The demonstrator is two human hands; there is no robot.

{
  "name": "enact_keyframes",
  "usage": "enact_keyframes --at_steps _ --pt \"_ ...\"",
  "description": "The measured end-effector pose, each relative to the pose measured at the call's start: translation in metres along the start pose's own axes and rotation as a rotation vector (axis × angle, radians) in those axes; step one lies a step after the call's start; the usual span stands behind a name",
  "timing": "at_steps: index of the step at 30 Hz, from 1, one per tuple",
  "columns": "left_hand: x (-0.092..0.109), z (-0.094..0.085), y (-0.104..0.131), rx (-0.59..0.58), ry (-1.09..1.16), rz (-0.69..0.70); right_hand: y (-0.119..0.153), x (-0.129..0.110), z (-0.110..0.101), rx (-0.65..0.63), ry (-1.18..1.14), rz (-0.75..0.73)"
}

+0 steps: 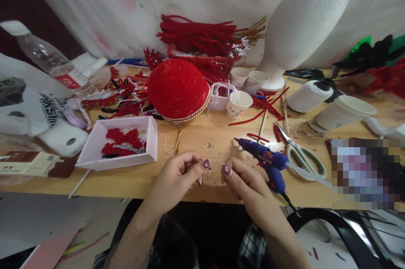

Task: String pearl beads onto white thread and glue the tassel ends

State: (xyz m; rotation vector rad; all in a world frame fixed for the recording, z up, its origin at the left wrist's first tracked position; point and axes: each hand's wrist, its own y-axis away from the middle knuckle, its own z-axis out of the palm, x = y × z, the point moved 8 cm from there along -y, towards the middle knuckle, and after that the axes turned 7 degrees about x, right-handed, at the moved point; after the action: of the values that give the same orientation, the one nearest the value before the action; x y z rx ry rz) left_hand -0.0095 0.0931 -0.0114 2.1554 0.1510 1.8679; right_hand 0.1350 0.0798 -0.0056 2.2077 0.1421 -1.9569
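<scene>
Just above the table's front edge, my left hand (179, 178) is closed in a pinch. A thin, pale strand with tiny clear bits shows at its fingertips, too small to name. A short gap away, my right hand (249, 182) also pinches, thumb against forefinger; whatever it holds is hidden. Close to the right hand lies a blue hot glue gun (261, 153) with a glue stick in its back. Beyond both hands sits a red, cord-wound dome (177, 87) edged with beads. A white box (148, 146) left of my hands contains red fuzzy pieces.
Scissors (300, 155) lie right of the glue gun. Paper cups (238, 106) stand behind, before a white foam head (303, 28). A red basket (202, 60) holds red pipe cleaners. A plastic bottle (53, 58) leans at left; a thread spool (308, 96) lies at right.
</scene>
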Motion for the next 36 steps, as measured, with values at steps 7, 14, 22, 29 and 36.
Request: enact_keyframes --at_steps 7,14,22,29,36 --pt "-0.019 -0.001 -0.006 0.095 -0.107 0.103 -0.006 0.033 0.006 0.040 -0.340 0.325" --pt "0.000 0.004 -0.007 0.076 -0.377 0.333 -0.007 0.038 0.003 0.040 -0.429 0.383" --pt "0.007 0.008 -0.008 0.113 -0.543 0.473 -0.003 0.039 0.002 -0.032 -0.377 0.444" --pt "0.021 0.014 0.002 0.129 -0.663 0.775 -0.001 0.040 -0.003 -0.089 -0.453 0.472" --pt "0.015 0.020 0.006 0.064 -0.767 0.804 -0.003 0.041 -0.003 -0.078 -0.479 0.462"
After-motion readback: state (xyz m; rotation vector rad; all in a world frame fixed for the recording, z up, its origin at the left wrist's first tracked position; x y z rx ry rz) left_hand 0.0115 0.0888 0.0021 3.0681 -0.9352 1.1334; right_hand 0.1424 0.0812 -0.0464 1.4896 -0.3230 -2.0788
